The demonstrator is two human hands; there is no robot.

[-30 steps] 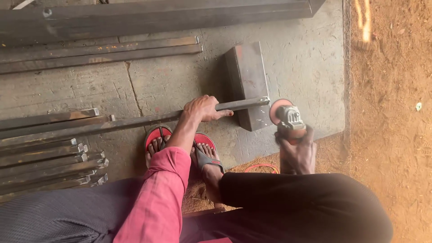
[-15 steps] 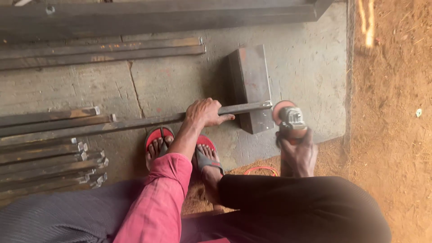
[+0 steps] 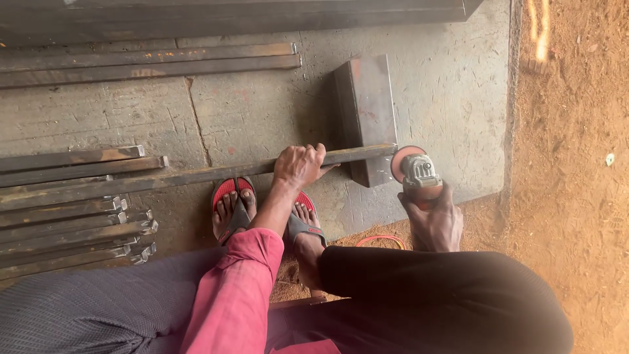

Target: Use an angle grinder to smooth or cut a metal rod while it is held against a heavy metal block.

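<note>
- Your left hand (image 3: 300, 165) curls its fingers over a long steel bar (image 3: 196, 176), pinning it down; the pink-sleeved forearm reaches forward between your knees.
- Your right hand (image 3: 434, 223) is wrapped tight around an angle grinder (image 3: 419, 174), its disc just beside the bar's right end.
- That end rests on a steel block (image 3: 367, 115) on the concrete floor (image 3: 452, 85).
- More bars (image 3: 65, 223) lie stacked to the left.

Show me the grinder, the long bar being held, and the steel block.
Grinder (image 3: 420, 172), head view, on its grey gear head.
Bar (image 3: 196, 176), head view, mid-length, left of the hand.
Block (image 3: 368, 111), head view, on its flat top face.
</note>
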